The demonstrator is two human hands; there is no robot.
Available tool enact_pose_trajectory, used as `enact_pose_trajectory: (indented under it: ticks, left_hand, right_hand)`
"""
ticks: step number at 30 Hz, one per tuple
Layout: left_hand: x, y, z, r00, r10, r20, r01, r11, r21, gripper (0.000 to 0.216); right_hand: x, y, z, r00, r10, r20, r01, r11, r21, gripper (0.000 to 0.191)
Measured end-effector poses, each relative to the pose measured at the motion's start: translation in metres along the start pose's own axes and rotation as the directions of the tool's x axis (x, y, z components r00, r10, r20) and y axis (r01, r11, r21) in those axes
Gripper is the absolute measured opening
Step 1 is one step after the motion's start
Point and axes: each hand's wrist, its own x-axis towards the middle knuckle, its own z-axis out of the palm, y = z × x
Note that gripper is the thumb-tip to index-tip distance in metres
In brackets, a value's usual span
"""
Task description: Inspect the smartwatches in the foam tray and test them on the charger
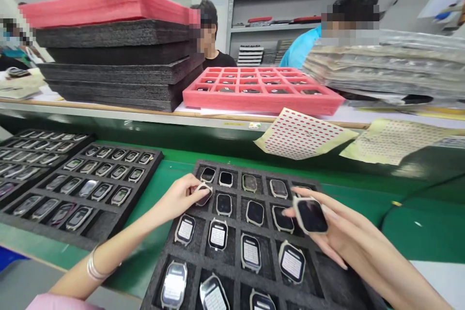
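A black foam tray with a grid of pockets lies on the green belt in front of me, most pockets holding a smartwatch case. My left hand pinches one watch case at a pocket near the tray's upper left. My right hand hovers over the tray's right side and holds a dark-screened watch case between thumb and fingers, screen up.
Two more black trays of watch cases lie to the left on the green belt. Behind, a shelf holds stacked black and red foam, a red tray, and dotted sticker sheets. Two people sit across.
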Motion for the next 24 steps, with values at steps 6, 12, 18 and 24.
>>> enact_pose_trajectory:
  ticks: [6, 12, 18, 24]
  left_hand:
    - [0.012, 0.043, 0.007, 0.994, -0.05, 0.094, 0.106, 0.552, -0.827, 0.026]
    - [0.022, 0.062, 0.035, 0.992, -0.056, 0.112, 0.124, 0.309, -0.943, 0.036]
    - [0.021, 0.059, 0.049, 0.998, -0.056, 0.031, 0.06, 0.634, -0.771, 0.036]
    - [0.018, 0.057, 0.054, 0.997, 0.03, -0.07, -0.067, 0.78, -0.622, 0.044]
  right_hand:
    - [0.026, -0.015, 0.026, 0.979, -0.061, 0.194, 0.034, 0.99, 0.14, 0.032]
    - [0.036, 0.004, 0.033, 0.964, -0.073, 0.255, 0.012, 0.972, 0.234, 0.033]
    - [0.036, 0.018, 0.024, 0.966, -0.031, 0.257, -0.054, 0.948, 0.315, 0.036]
    - [0.035, 0.019, 0.023, 0.954, -0.032, 0.297, -0.065, 0.948, 0.312, 0.036]
